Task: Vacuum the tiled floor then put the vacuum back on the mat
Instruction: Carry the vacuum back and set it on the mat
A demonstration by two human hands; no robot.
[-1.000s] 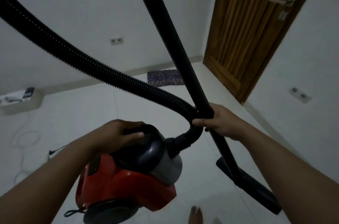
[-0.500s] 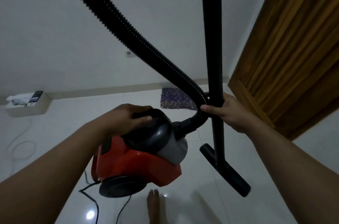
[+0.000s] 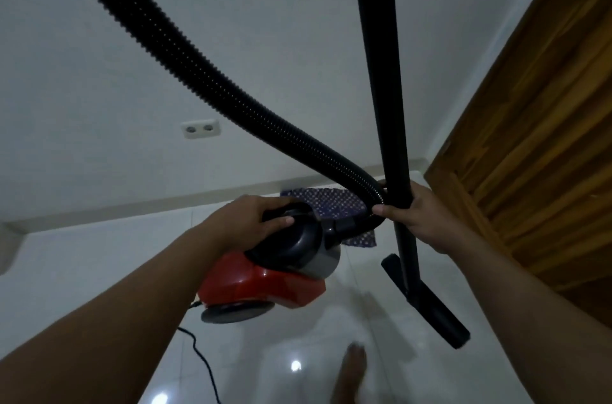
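The red and grey vacuum (image 3: 265, 281) hangs above the white tiled floor (image 3: 82, 271), carried by its black top handle in my left hand (image 3: 251, 218). My right hand (image 3: 420, 215) grips the black wand (image 3: 381, 72) together with the ribbed hose (image 3: 205, 72) where the two cross. The floor nozzle (image 3: 430, 304) dangles off the tiles below my right hand. The patterned blue mat (image 3: 331, 201) lies by the far wall, partly hidden behind the vacuum and hose.
A wooden door (image 3: 536, 138) fills the right side. A wall socket (image 3: 200, 129) sits on the far wall. The black power cord (image 3: 202, 360) trails on the floor under the vacuum. My bare foot (image 3: 351, 370) shows at the bottom.
I have walked closer to the mat and far wall, carrying the vacuum; the door has slid to the right edge. Both grips are unchanged.
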